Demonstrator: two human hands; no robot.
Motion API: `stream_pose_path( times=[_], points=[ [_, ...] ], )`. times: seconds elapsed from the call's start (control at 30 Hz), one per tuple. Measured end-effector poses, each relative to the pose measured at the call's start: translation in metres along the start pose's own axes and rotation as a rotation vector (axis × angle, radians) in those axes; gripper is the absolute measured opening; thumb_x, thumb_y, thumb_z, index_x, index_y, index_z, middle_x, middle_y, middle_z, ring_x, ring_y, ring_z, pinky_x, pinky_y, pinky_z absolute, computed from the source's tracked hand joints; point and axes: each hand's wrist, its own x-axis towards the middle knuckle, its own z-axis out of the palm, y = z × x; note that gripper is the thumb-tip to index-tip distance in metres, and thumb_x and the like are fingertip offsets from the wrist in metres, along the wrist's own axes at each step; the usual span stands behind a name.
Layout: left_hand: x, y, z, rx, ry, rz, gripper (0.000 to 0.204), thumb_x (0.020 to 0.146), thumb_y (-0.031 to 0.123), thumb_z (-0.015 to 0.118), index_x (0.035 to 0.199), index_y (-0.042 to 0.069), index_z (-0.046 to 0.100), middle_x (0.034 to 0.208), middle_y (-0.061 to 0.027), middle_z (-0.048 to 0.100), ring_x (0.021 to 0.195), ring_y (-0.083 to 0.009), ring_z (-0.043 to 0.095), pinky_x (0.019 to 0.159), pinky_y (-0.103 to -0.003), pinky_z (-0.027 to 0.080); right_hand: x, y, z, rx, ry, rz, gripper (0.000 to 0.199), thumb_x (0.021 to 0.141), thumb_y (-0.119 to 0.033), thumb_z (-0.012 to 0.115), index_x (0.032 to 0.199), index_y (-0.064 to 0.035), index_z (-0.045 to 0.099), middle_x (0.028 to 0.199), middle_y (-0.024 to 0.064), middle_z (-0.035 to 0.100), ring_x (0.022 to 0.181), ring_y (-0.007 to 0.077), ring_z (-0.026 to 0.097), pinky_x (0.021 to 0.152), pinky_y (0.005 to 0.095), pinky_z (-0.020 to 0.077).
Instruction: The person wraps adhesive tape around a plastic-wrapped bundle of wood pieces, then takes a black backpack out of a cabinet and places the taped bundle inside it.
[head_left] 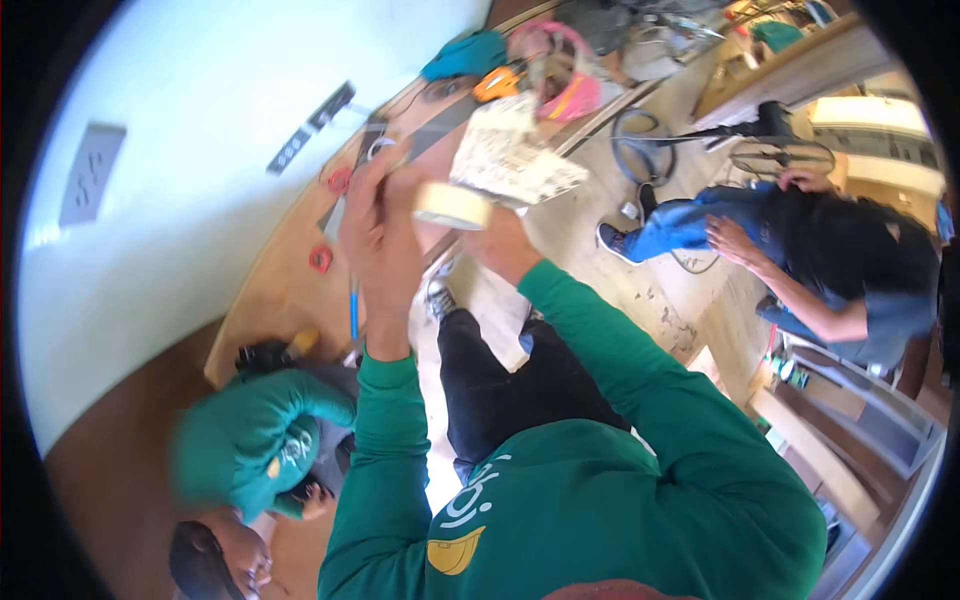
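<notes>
A cream roll of masking tape [453,206] is held up in front of my body, above the edge of the worktop. My right hand [500,243] grips it from the right, and the roll hides part of the fingers. Close against its left side is my left hand [385,230], raised with bent fingers drawn together. Blur keeps me from making out what lies between those fingertips. Just beyond the roll, a crumpled printed paper sheet [510,150] lies at the worktop's edge.
The wooden worktop [265,275] carries red tape measures [320,258], a blue pencil-like stick [354,312], a teal cap [467,56] and a pink bag [570,70]. A power strip [312,128] is on the white wall. One person [260,430] crouches at left; another [820,240] sits at right.
</notes>
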Motion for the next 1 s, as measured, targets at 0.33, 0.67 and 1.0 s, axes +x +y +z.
stream_pose_path(
  times=[0.33, 0.67, 1.0],
  points=[
    [0.035, 0.102, 0.324, -0.14, -0.747, 0.298, 0.032, 0.093, 0.02, 0.07, 0.119, 0.002, 0.066, 0.095, -0.0214, 0.072, 0.087, -0.0346, 0.072, 0.078, -0.044, 0.054, 0.012, -0.007, 0.004, -0.222, -0.266, 0.04, 0.021, 0.095, -0.013, 0.054, 0.107, -0.0031, 0.068, 0.098, 0.0164, 0.074, 0.09, 0.034, 0.074, 0.078, 0.0456, 0.0605],
    [-0.022, 0.065, 0.368, -0.173, -0.651, 0.233, 0.037, 0.087, 0.012, 0.07, 0.122, 0.005, 0.061, 0.093, -0.0206, 0.07, 0.092, -0.0417, 0.068, 0.081, -0.054, 0.049, 0.005, -0.004, -0.014, -0.186, -0.21, -0.202, 0.022, 0.096, -0.013, 0.052, 0.112, -0.0037, 0.064, 0.094, 0.0196, 0.072, 0.088, 0.0361, 0.074, 0.076, 0.0481, 0.0598],
    [-0.024, 0.102, 0.338, -0.247, -0.745, 0.148, 0.03, 0.087, 0.013, 0.068, 0.116, 0.007, 0.068, 0.095, -0.0132, 0.076, 0.093, -0.0322, 0.073, 0.078, -0.047, 0.055, 0.012, -0.011, -0.024, -0.519, -0.219, -0.414, 0.014, 0.092, -0.014, 0.061, 0.091, -0.0051, 0.073, 0.098, 0.0142, 0.07, 0.089, 0.0284, 0.074, 0.073, 0.0412, 0.0607]
  ],
)
